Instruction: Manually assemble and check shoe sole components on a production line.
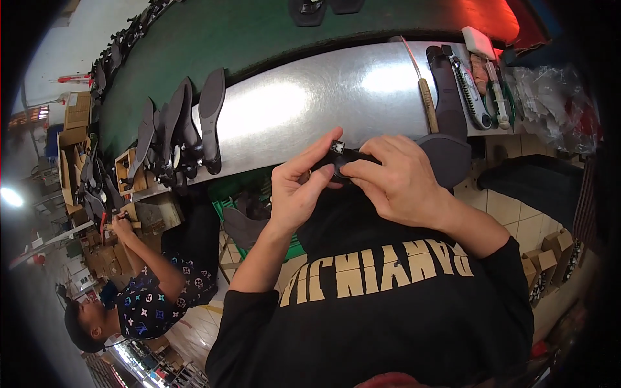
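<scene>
My left hand (pixel 294 187) and my right hand (pixel 401 178) meet in front of my chest, at the near edge of the metal table (pixel 291 110). Between them is a small black sandal strap (pixel 349 157) with a shiny silvery ornament (pixel 337 147). The left thumb and fingers hold it from one side. My right thumb and forefinger pinch it from the other, and its far end is hidden under the fingers. A dark sole (pixel 446 160) shows just behind my right hand; whether it joins the strap I cannot tell.
Dark sandals (pixel 174 129) lie at the table's left. On the right are an awl (pixel 424 90), a utility knife (pixel 471 97) and a syringe-like tube (pixel 498 97). Beyond runs a green conveyor belt (pixel 259 32). A green crate (pixel 294 249) stands below; a co-worker (pixel 155 297) works at left.
</scene>
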`<action>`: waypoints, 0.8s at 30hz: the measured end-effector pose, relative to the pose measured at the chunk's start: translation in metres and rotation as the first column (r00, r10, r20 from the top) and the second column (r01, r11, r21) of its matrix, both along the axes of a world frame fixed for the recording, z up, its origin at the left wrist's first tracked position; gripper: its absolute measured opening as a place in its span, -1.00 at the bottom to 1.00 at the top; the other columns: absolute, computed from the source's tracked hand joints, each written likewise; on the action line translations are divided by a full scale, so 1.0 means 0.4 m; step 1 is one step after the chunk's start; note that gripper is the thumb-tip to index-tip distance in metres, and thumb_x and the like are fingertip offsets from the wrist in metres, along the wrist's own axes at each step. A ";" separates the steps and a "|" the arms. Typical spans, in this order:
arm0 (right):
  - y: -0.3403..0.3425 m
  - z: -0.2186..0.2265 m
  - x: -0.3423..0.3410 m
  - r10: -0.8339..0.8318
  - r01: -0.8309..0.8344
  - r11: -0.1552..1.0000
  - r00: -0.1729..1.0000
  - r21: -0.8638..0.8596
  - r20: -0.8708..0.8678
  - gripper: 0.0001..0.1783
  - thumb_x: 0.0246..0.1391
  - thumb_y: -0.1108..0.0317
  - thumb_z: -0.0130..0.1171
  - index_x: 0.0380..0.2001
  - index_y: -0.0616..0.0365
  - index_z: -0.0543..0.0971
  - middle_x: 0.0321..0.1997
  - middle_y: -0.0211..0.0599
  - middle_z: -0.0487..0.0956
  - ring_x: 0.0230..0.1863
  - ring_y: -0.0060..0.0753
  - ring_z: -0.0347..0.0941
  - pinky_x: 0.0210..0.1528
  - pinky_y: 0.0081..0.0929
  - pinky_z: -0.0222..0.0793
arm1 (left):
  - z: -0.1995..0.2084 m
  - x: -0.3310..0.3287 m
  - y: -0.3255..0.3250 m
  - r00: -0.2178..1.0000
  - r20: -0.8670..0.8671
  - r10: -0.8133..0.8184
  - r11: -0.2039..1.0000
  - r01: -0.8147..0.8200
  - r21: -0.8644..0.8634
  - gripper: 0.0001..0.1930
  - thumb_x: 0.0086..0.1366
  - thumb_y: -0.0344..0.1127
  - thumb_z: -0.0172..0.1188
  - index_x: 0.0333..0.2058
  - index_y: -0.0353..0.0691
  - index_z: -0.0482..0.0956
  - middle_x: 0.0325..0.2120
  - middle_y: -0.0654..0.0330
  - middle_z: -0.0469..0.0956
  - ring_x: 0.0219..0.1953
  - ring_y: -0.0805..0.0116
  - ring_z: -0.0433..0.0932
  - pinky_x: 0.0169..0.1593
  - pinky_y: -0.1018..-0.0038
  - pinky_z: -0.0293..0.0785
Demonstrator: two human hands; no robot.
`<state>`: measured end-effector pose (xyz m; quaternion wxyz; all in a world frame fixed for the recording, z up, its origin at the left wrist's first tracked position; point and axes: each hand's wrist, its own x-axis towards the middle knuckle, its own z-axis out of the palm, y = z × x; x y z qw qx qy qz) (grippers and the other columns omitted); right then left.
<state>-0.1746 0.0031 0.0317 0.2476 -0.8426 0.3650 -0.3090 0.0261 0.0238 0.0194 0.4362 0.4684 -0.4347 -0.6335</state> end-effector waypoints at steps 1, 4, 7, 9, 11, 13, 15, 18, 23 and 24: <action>-0.001 -0.001 -0.002 0.032 -0.031 0.999 0.999 0.028 -0.017 -0.76 -0.17 0.46 0.30 -0.32 0.07 0.61 -0.34 -0.27 0.47 -0.29 -0.18 0.45 -0.22 -0.30 0.32 | -0.007 0.000 0.002 1.000 0.018 0.012 0.999 -0.011 -0.035 -0.54 0.21 -0.66 -0.06 0.11 -0.33 0.44 0.16 0.04 0.38 -0.03 0.42 0.52 -0.23 0.60 0.63; -0.008 -0.009 -0.004 0.066 -0.067 0.994 0.998 0.089 0.019 -0.73 -0.18 0.45 0.31 -0.30 0.06 0.60 -0.33 -0.27 0.46 -0.25 -0.18 0.44 -0.19 -0.30 0.31 | -0.021 -0.001 0.006 0.998 0.015 0.055 0.997 -0.054 -0.049 -0.54 0.18 -0.68 -0.01 0.09 -0.34 0.46 0.10 0.05 0.44 -0.11 0.48 0.54 -0.28 0.64 0.60; -0.008 -0.020 -0.007 0.054 -0.068 0.982 0.995 0.178 0.083 -0.71 -0.22 0.42 0.35 -0.32 0.06 0.58 -0.34 -0.30 0.45 -0.25 -0.21 0.43 -0.17 -0.31 0.29 | -0.027 -0.008 0.003 0.995 0.000 0.095 0.995 -0.095 -0.025 -0.55 0.16 -0.68 0.01 0.06 -0.35 0.48 0.06 0.05 0.48 -0.16 0.51 0.56 -0.30 0.66 0.59; -0.009 -0.024 -0.007 0.060 -0.079 0.973 0.994 0.217 0.091 -0.71 -0.24 0.41 0.36 -0.34 0.07 0.57 -0.35 -0.32 0.44 -0.26 -0.21 0.42 -0.18 -0.31 0.29 | -0.029 -0.014 0.003 0.995 0.005 0.103 0.994 -0.103 -0.020 -0.55 0.16 -0.67 0.02 0.05 -0.35 0.49 0.04 0.05 0.50 -0.18 0.52 0.56 -0.30 0.67 0.58; -0.010 -0.032 -0.004 0.063 -0.087 0.963 0.993 0.257 0.099 -0.72 -0.25 0.40 0.37 -0.37 0.08 0.55 -0.36 -0.33 0.43 -0.28 -0.22 0.42 -0.19 -0.31 0.28 | -0.030 -0.017 0.003 0.991 0.098 0.089 0.993 -0.081 -0.086 -0.56 0.15 -0.65 0.03 0.04 -0.35 0.51 0.04 0.06 0.50 -0.19 0.53 0.55 -0.31 0.67 0.58; -0.006 -0.041 0.001 0.018 -0.038 0.979 0.995 0.200 0.098 -0.76 -0.22 0.38 0.36 -0.42 0.01 0.51 -0.40 -0.37 0.38 -0.29 -0.27 0.39 -0.28 -0.31 0.18 | -0.020 -0.021 0.002 0.990 0.101 0.095 0.993 -0.087 -0.079 -0.56 0.15 -0.65 0.03 0.04 -0.35 0.51 0.04 0.06 0.50 -0.19 0.53 0.55 -0.31 0.67 0.58; -0.001 -0.043 0.004 -0.001 -0.018 0.981 0.995 0.195 0.098 -0.76 -0.22 0.37 0.35 -0.42 0.00 0.52 -0.41 -0.38 0.38 -0.30 -0.28 0.38 -0.28 -0.33 0.17 | -0.020 -0.024 0.000 0.989 0.105 0.103 0.993 -0.095 -0.072 -0.57 0.15 -0.65 0.03 0.04 -0.34 0.51 0.04 0.06 0.51 -0.18 0.54 0.55 -0.31 0.67 0.58; 0.000 -0.055 0.006 -0.028 0.010 0.985 0.995 0.171 0.100 -0.78 -0.22 0.36 0.34 -0.44 -0.01 0.52 -0.41 -0.38 0.37 -0.32 -0.30 0.38 -0.29 -0.35 0.15 | -0.026 -0.026 -0.003 0.990 0.069 0.123 0.990 -0.118 -0.081 -0.58 0.16 -0.64 0.03 0.03 -0.35 0.52 0.03 0.07 0.51 -0.18 0.54 0.55 -0.30 0.67 0.58; 0.000 -0.079 0.009 -0.059 0.053 0.998 0.989 0.044 0.135 -0.80 -0.22 0.38 0.33 -0.46 -0.01 0.53 -0.40 -0.38 0.39 -0.33 -0.30 0.38 -0.31 -0.34 0.15 | -0.019 -0.028 -0.012 0.981 -0.041 0.191 0.979 -0.188 0.076 -0.59 0.15 -0.64 0.04 0.01 -0.34 0.53 0.02 0.08 0.51 -0.18 0.49 0.57 -0.30 0.61 0.63; 0.001 -0.086 0.009 -0.058 0.056 0.998 0.984 0.015 0.167 -0.80 -0.23 0.38 0.33 -0.45 -0.01 0.55 -0.39 -0.37 0.40 -0.35 -0.30 0.38 -0.32 -0.34 0.16 | -0.017 -0.024 -0.014 0.981 -0.042 0.191 0.980 -0.188 0.072 -0.59 0.15 -0.64 0.04 0.01 -0.34 0.53 0.02 0.08 0.51 -0.18 0.49 0.57 -0.30 0.61 0.63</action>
